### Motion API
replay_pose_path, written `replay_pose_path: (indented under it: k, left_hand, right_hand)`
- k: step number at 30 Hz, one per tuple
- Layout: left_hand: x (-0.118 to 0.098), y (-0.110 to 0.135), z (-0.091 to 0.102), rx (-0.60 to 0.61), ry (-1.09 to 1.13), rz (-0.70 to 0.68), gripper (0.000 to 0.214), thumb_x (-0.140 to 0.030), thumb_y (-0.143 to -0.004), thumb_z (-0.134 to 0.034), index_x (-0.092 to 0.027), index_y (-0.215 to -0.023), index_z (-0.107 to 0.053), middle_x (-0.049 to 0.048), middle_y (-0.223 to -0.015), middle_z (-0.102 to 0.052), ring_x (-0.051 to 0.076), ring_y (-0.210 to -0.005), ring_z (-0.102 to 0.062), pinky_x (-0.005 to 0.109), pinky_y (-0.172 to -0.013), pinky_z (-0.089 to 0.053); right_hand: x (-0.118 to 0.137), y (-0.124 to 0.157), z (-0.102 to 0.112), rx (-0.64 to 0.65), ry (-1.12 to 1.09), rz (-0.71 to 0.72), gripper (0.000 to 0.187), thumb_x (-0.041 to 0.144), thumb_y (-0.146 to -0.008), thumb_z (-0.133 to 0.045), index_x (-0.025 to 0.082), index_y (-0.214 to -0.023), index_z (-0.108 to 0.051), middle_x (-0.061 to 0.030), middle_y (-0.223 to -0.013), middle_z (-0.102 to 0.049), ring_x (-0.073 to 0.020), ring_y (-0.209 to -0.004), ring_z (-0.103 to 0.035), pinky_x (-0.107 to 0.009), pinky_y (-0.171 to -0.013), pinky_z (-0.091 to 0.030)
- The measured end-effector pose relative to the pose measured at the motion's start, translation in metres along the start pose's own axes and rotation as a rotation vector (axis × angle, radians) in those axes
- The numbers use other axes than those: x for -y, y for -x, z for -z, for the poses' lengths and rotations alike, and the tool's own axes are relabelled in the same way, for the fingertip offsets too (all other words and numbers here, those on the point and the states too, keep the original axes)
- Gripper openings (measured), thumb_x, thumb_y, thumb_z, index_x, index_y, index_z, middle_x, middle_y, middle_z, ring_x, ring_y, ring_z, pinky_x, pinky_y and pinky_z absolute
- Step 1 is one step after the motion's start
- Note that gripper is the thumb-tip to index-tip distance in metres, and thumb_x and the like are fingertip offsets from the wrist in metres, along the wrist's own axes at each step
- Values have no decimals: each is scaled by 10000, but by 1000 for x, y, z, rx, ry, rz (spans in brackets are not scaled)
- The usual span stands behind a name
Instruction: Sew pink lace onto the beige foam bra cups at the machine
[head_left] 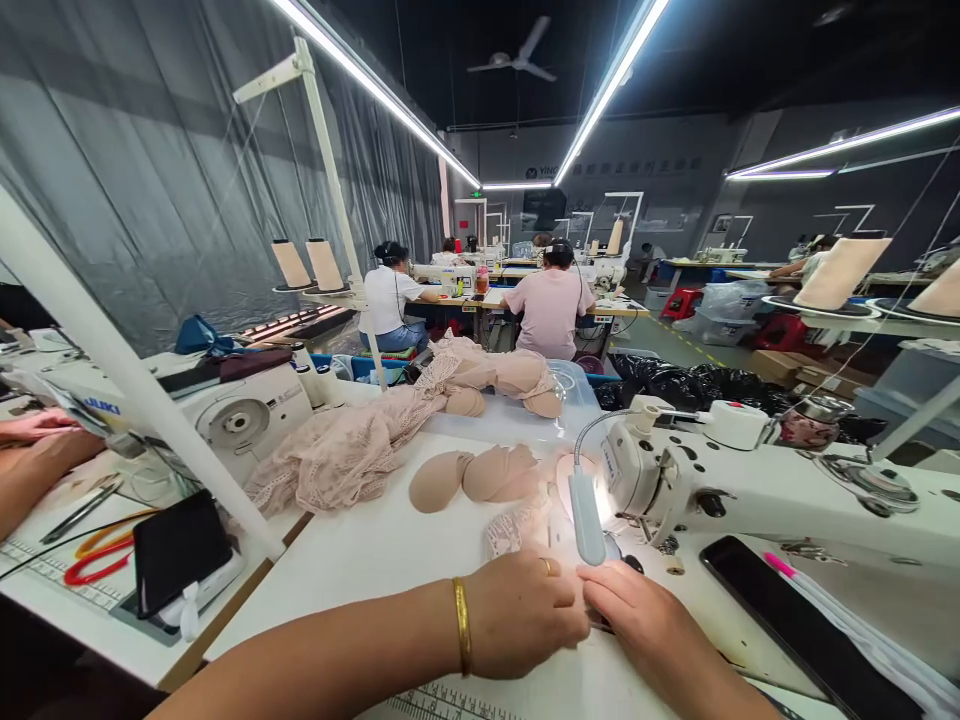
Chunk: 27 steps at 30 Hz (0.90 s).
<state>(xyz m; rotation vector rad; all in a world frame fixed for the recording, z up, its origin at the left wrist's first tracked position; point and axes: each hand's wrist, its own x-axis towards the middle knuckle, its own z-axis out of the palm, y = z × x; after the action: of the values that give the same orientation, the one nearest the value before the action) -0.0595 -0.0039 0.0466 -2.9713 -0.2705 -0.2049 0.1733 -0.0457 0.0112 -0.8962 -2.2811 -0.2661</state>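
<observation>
A beige bra piece with lace lies by the needle area of a white sewing machine, joined or close to padded cups on the table. My left hand, with a gold bangle and a ring, is closed at the near edge of this piece, fingers curled. Against its fingertips, my right hand is closed too, thumb and fingers pressed together beside the machine's needle end. The fabric between my fingers is mostly hidden. A lit gooseneck lamp hangs over the hands and covers the needle.
A heap of beige lace bras spreads behind on the left. A phone and pink-tipped pen lie on the right. At left are a machine stand post, red-handled scissors, another phone and a neighbour's hands.
</observation>
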Motion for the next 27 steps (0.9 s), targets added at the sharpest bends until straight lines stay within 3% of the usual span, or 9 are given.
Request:
replay_pose_path:
  k: [3, 6, 10, 23, 27]
  left_hand:
    - [9, -16, -14, -1, -33, 115, 110, -160, -890, -699, -185, -853, -598, 30, -837, -668, 197, -731, -599, 353, -627, -437]
    - [14, -21, -33, -5, -58, 173, 215, -162, -881, -696, -198, -742, -536, 21, -731, -592, 186, -631, -527, 352, -573, -376]
    - [11, -15, -49, -174, -88, 233, 248, -141, -904, -669, -198, -735, -497, 35, -812, -576, 197, -760, -534, 356, -674, -394]
    - [8, -19, -53, -268, -48, 247, 236, -250, -996, -632, -189, -796, -523, 21, -842, -568, 189, -770, -480, 368, -712, -369]
    - [8, -20, -54, -272, -50, 261, 260, -287, -1008, -640, -187, -798, -525, 20, -855, -581, 189, -785, -489, 372, -739, -386]
  right_hand:
    - [-13, 6, 6, 53, -48, 23, 363, 26, -982, -428, 233, -1148, -675, -49, -1052, -786, -164, -896, -731, -234, -747, -602]
    - [-21, 16, 7, 60, -69, 11, 418, 19, -960, -456, 229, -1257, -662, -88, -1131, -769, -200, -1032, -722, -272, -819, -617]
    - [-24, 29, 7, 155, -125, -64, 416, 27, -957, -478, 250, -1260, -655, -69, -1090, -738, -196, -962, -710, -278, -775, -614]
    - [-28, 31, 10, 251, -138, -85, 323, 53, -991, -453, 258, -1177, -621, -45, -997, -708, -194, -859, -685, -283, -679, -578]
    - [-29, 34, 6, 281, -101, -123, 319, 92, -1001, -479, 259, -1239, -611, -54, -1038, -702, -201, -880, -692, -292, -689, -592]
